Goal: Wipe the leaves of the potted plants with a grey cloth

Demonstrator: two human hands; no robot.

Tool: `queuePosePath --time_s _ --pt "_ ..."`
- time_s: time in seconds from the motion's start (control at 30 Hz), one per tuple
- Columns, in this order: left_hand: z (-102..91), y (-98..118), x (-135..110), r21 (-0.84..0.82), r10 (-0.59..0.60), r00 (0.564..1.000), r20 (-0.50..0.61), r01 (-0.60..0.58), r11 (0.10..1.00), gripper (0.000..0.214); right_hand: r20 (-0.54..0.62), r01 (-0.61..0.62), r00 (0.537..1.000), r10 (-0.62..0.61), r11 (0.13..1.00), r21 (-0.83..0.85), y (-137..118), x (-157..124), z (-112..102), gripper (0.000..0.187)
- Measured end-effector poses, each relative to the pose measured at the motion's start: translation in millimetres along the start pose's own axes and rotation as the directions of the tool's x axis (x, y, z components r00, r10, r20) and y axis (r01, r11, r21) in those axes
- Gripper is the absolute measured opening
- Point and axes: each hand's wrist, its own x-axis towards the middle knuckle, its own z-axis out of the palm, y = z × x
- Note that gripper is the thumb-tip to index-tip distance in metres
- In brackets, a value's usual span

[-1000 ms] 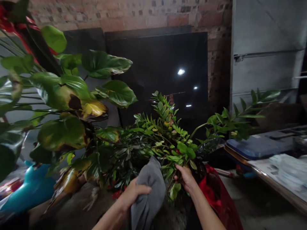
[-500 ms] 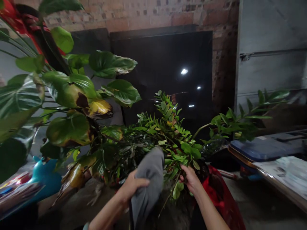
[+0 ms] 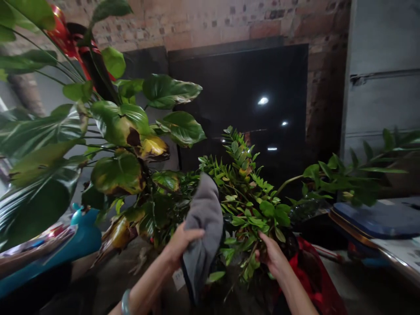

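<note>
My left hand (image 3: pixel 183 240) grips a folded grey cloth (image 3: pixel 205 218) with a dark edge, thumb on top, upright before the plants. A small white tag (image 3: pixel 179 278) shows beside the cloth's lower end. To the right, my right hand (image 3: pixel 271 253) is among the lower leaves of a bushy green plant (image 3: pixel 243 197), its fingers curled at a stem or leaf; exactly what they pinch is hidden by foliage. A red bag (image 3: pixel 315 275) lies just right of that wrist.
A large-leaved plant (image 3: pixel 118 170) with browned, yellowing leaves fills the left. Below it is a turquoise figure-shaped container (image 3: pixel 85 232). Behind stands a black panel (image 3: pixel 229 87) against a brick wall (image 3: pixel 203 22). A blue-grey case (image 3: pixel 374 218) lies on a surface at right.
The view has turned left, so the scene sits further right. The grey cloth has tilted and lifted a little in my left hand, and the white tag has come into sight.
</note>
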Motion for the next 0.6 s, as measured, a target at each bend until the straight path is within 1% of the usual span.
queuePosePath --time_s 0.03,0.07,0.1,0.13,0.17,0.2,0.23,0.27,0.3,0.33,0.37,0.4,0.43,0.47,0.5,0.57,0.6 --pt "-3.2 -18 -2 0.049 -0.060 0.994 0.092 0.055 0.997 0.034 -0.004 -0.008 1.000 0.008 1.000 -0.003 0 0 -1 0.023" --pt "-7.1 -31 -6 0.084 -0.117 0.979 0.166 0.104 0.991 0.031 -0.006 -0.013 1.000 0.013 1.000 -0.007 0 0 -1 0.022" --pt "-11.3 -38 -11 0.106 -0.159 0.959 0.236 0.137 0.985 0.031 -0.006 -0.016 1.000 0.016 1.000 -0.009 0 0 -2 0.021" --pt "-15.3 -39 -16 0.111 -0.174 0.943 0.283 0.148 0.983 0.033 -0.009 -0.017 1.000 0.017 1.000 -0.011 0 0 -2 0.020" --pt "-18.7 -32 -20 0.101 -0.153 0.943 0.294 0.129 0.987 0.034 -0.016 -0.017 1.000 0.017 1.000 -0.011 0 -1 -1 0.019" --pt "-21.4 -20 -23 0.080 -0.095 0.957 0.273 0.076 0.994 0.035 -0.027 -0.015 1.000 0.014 1.000 -0.009 1 -2 0 0.018" --pt "-23.2 -4 -25 0.054 -0.008 0.975 0.222 -0.004 0.999 0.036 -0.044 -0.009 0.999 0.009 1.000 -0.005 2 -2 1 0.018" --pt "-23.9 13 -24 0.026 0.093 0.984 0.152 -0.098 0.995 0.036 -0.065 -0.001 0.998 0.001 1.000 -0.001 4 -3 3 0.018" --pt "-23.5 29 -22 -0.009 0.172 0.981 0.086 -0.172 0.985 0.037 -0.087 0.006 0.996 -0.006 1.000 0.003 6 -3 5 0.019" --pt "-22.1 41 -18 -0.049 0.221 0.975 0.024 -0.219 0.974 0.039 -0.107 0.015 0.994 -0.014 1.000 0.005 8 -3 7 0.021" --pt "-19.9 47 -14 -0.095 0.230 0.973 -0.033 -0.232 0.968 0.040 -0.119 0.026 0.993 -0.024 1.000 0.009 10 -3 9 0.024" --pt "-17.3 46 -10 -0.135 0.212 0.974 -0.075 -0.221 0.966 0.039 -0.125 0.037 0.992 -0.035 0.999 0.012 12 -3 11 0.026" --pt "-14.9 38 -7 -0.156 0.181 0.979 -0.094 -0.194 0.969 0.037 -0.126 0.047 0.991 -0.045 0.999 0.015 13 -3 12 0.027" --pt "-13.3 25 -6 -0.151 0.144 0.986 -0.089 -0.156 0.976 0.033 -0.123 0.057 0.991 -0.054 0.998 0.018 14 -2 12 0.028" --pt "-13.1 7 -6 -0.121 0.104 0.993 -0.058 -0.111 0.987 0.030 -0.117 0.064 0.991 -0.061 0.998 0.019 15 -2 12 0.029" --pt "-17.2 -31 -13 -0.011 -0.021 0.997 0.080 0.022 1.000 0.030 -0.102 0.071 0.992 -0.069 0.997 0.018 15 0 9 0.031" --pt "-21.1 -45 -20 0.045 -0.113 0.984 0.139 0.107 0.993 0.032 -0.096 0.074 0.993 -0.072 0.997 0.017 15 0 7 0.033"
